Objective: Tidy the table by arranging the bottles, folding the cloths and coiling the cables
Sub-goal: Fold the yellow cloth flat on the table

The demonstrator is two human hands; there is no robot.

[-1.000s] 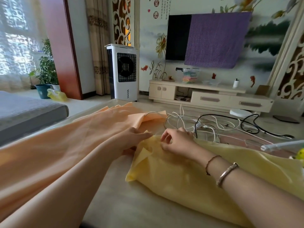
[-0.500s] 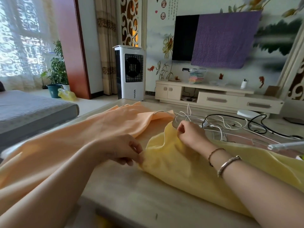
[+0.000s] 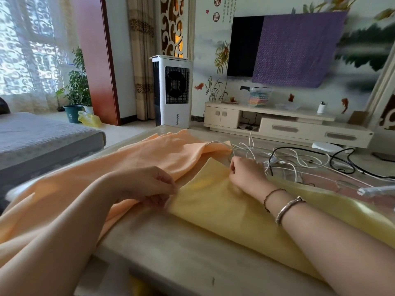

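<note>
A yellow cloth (image 3: 224, 208) lies across the middle and right of the beige table (image 3: 171, 248). My left hand (image 3: 149, 184) pinches the cloth's near left corner. Further back, my right hand (image 3: 245, 171) grips its far left corner with curled fingers. An orange cloth (image 3: 132, 161) sprawls over the table's left side and under my left forearm. Behind my right hand lies a tangle of white cables (image 3: 286, 159) and a black cable (image 3: 339, 161). A clear bottle's tip (image 3: 376, 190) shows at the right edge.
A grey sofa (image 3: 42, 137) stands close on the left. Beyond the table are a white air cooler (image 3: 173, 92), a low TV cabinet (image 3: 288, 124) and a wall TV half covered with purple fabric (image 3: 295, 48).
Both hands took hold of the yellow cloth's left edge and moved apart, the right one away from me and the left one towards me, stretching that edge straight. The camera view shifted left.
</note>
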